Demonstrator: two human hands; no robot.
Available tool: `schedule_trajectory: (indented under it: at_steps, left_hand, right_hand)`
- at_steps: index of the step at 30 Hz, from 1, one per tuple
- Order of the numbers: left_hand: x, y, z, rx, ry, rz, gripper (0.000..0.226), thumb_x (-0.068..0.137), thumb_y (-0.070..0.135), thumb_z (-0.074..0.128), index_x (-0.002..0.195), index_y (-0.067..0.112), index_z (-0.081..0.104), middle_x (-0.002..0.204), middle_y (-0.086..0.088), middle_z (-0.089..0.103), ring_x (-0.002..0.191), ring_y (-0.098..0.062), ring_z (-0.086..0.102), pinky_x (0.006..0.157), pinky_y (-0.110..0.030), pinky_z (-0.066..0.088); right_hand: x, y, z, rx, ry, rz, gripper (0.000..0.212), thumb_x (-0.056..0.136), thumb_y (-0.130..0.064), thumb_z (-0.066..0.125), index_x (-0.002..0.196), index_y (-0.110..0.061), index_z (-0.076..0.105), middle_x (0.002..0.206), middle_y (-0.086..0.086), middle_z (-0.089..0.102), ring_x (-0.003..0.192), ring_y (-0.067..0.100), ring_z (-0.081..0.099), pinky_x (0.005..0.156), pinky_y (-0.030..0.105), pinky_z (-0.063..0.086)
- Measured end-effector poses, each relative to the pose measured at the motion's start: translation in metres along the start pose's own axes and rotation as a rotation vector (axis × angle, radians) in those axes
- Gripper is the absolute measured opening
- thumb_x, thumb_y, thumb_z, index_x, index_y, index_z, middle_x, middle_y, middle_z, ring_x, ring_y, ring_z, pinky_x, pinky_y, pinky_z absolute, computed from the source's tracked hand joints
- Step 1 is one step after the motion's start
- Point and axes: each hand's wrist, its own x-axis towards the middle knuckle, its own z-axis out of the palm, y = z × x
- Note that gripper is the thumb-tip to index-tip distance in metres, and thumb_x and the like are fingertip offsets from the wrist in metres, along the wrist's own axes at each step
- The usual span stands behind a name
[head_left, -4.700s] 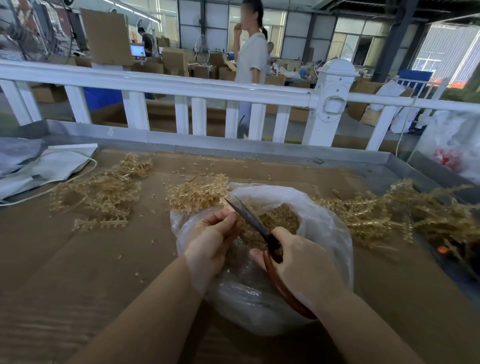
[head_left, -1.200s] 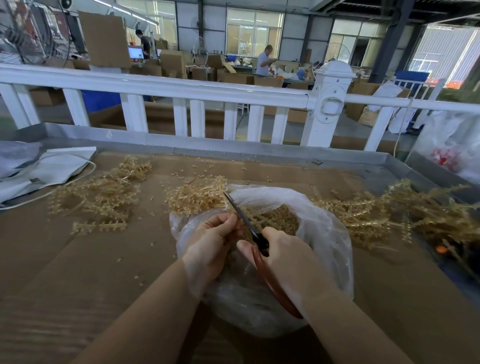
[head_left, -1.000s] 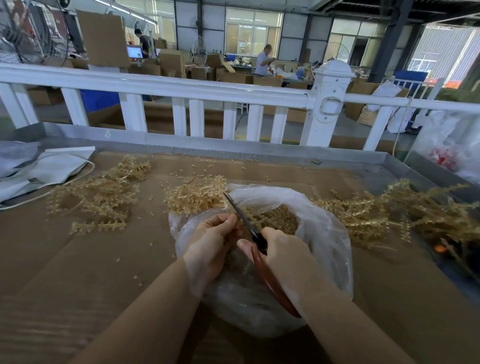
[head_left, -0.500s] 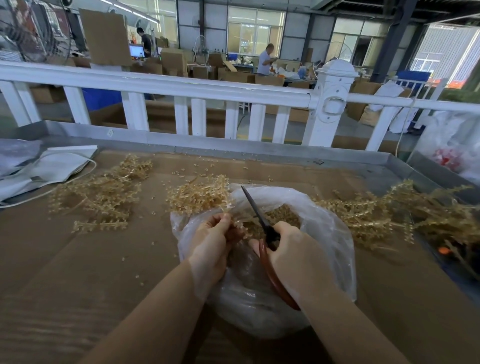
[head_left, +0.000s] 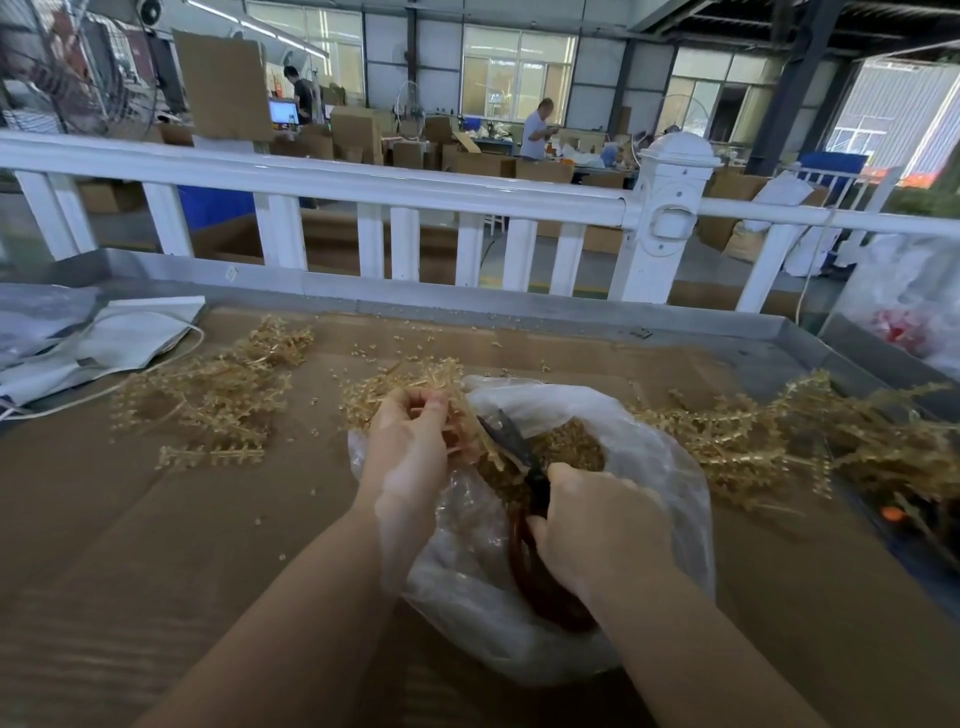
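Left hand (head_left: 408, 447) pinches gold sprig (head_left: 467, 439) over open bag (head_left: 649, 457) on table (head_left: 156, 519). Right hand (head_left: 597, 525) grips scissors (head_left: 511, 441), fingers curled round red handles, blades at sprig. Loose sprigs piled left (head_left: 218, 395) and right (head_left: 779, 441) of bag.

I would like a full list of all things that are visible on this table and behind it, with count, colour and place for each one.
scissors: one, dark blades, reddish handles, over the bag.
bag: one, clear plastic, centre of the table, golden bits inside.
sprig: one, golden, at the blades.
piles: three, golden sprigs, left, behind and right of the bag.
cardboard: one sheet, brown, under everything.
pouch: one, white, far left.
fence: one, white, behind the table.
people: two, far hall.
left hand: grips the sprig.
right hand: grips the scissors.
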Motion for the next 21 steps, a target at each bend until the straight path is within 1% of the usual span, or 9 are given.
schedule_trajectory:
  at_steps: [2, 4, 5, 6, 8, 11, 14, 18, 21]
  left_hand:
    - [-0.002, 0.001, 0.001, 0.06, 0.003, 0.072, 0.016, 0.099, 0.017, 0.049, 0.083, 0.017, 0.051, 0.071, -0.003, 0.062, 0.056, -0.014, 0.062, 0.058, -0.031, 0.055]
    - [-0.007, 0.001, 0.002, 0.114, -0.01, 0.142, 0.016, 0.097, 0.018, 0.052, 0.081, 0.019, 0.054, 0.071, -0.003, 0.063, 0.064, -0.019, 0.064, 0.068, -0.038, 0.056]
    - [-0.01, 0.001, 0.004, 0.129, -0.031, 0.175, 0.017, 0.096, 0.018, 0.054, 0.079, 0.019, 0.056, 0.071, -0.004, 0.064, 0.07, -0.023, 0.065, 0.072, -0.04, 0.056]
    - [-0.014, 0.001, 0.005, 0.136, -0.068, 0.199, 0.018, 0.094, 0.018, 0.056, 0.077, 0.02, 0.059, 0.071, -0.004, 0.066, 0.073, -0.024, 0.066, 0.072, -0.039, 0.056]
    - [-0.022, 0.001, 0.009, 0.127, -0.178, 0.226, 0.019, 0.094, 0.015, 0.057, 0.077, 0.018, 0.065, 0.07, 0.0, 0.07, 0.071, -0.017, 0.067, 0.067, -0.029, 0.056]
    - [-0.029, 0.002, 0.015, 0.148, -0.313, 0.251, 0.018, 0.094, 0.011, 0.054, 0.086, 0.016, 0.07, 0.079, 0.002, 0.074, 0.078, -0.008, 0.069, 0.069, -0.017, 0.053]
    - [-0.034, 0.003, 0.019, 0.185, -0.411, 0.296, 0.02, 0.094, 0.006, 0.054, 0.095, 0.015, 0.071, 0.084, 0.011, 0.074, 0.084, 0.003, 0.066, 0.071, -0.008, 0.047]
    - [-0.036, -0.002, 0.026, 0.222, -0.477, 0.326, 0.024, 0.092, 0.007, 0.056, 0.112, 0.014, 0.067, 0.105, 0.008, 0.07, 0.099, 0.003, 0.063, 0.086, -0.011, 0.048]
    - [-0.034, -0.004, 0.029, 0.215, -0.52, 0.323, 0.028, 0.092, 0.005, 0.056, 0.118, 0.014, 0.064, 0.107, 0.015, 0.067, 0.1, 0.008, 0.061, 0.084, -0.008, 0.045]
  right_hand:
    - [0.001, -0.003, -0.002, -0.015, 0.118, -0.029, 0.029, 0.094, -0.045, 0.049, 0.114, -0.024, 0.053, 0.112, 0.0, 0.057, 0.107, 0.021, 0.051, 0.085, 0.032, 0.038]
    - [0.003, -0.007, -0.003, 0.203, 0.245, -0.107, 0.036, 0.092, -0.04, 0.056, 0.125, -0.026, 0.052, 0.12, -0.001, 0.053, 0.112, 0.018, 0.05, 0.093, 0.027, 0.038]
    - [0.005, -0.009, -0.003, 0.353, 0.286, -0.15, 0.042, 0.09, -0.035, 0.062, 0.129, -0.027, 0.052, 0.12, -0.003, 0.053, 0.111, 0.015, 0.051, 0.092, 0.022, 0.038]
    - [0.008, -0.012, -0.003, 0.485, 0.315, -0.182, 0.046, 0.087, -0.029, 0.067, 0.131, -0.026, 0.053, 0.119, -0.004, 0.054, 0.107, 0.012, 0.053, 0.09, 0.018, 0.038]
    - [0.015, -0.015, -0.003, 0.65, 0.35, -0.206, 0.042, 0.085, -0.013, 0.068, 0.124, -0.023, 0.059, 0.11, -0.006, 0.057, 0.095, 0.011, 0.058, 0.083, 0.013, 0.043]
    - [0.023, -0.011, -0.003, 0.843, 0.342, -0.154, 0.029, 0.084, -0.002, 0.066, 0.104, -0.023, 0.064, 0.097, -0.005, 0.063, 0.087, 0.01, 0.06, 0.078, 0.015, 0.047]
    - [0.027, -0.002, -0.004, 0.965, 0.321, -0.105, 0.027, 0.082, 0.003, 0.065, 0.09, -0.022, 0.062, 0.09, -0.003, 0.066, 0.084, 0.011, 0.062, 0.074, 0.014, 0.047]
    - [0.03, 0.007, -0.004, 1.088, 0.321, -0.073, 0.027, 0.082, 0.009, 0.059, 0.096, -0.013, 0.067, 0.089, -0.001, 0.07, 0.086, 0.012, 0.066, 0.076, 0.019, 0.052]
    - [0.033, 0.013, -0.003, 1.189, 0.293, -0.034, 0.032, 0.084, 0.009, 0.058, 0.102, -0.015, 0.068, 0.096, 0.0, 0.071, 0.095, 0.016, 0.066, 0.086, 0.03, 0.054]
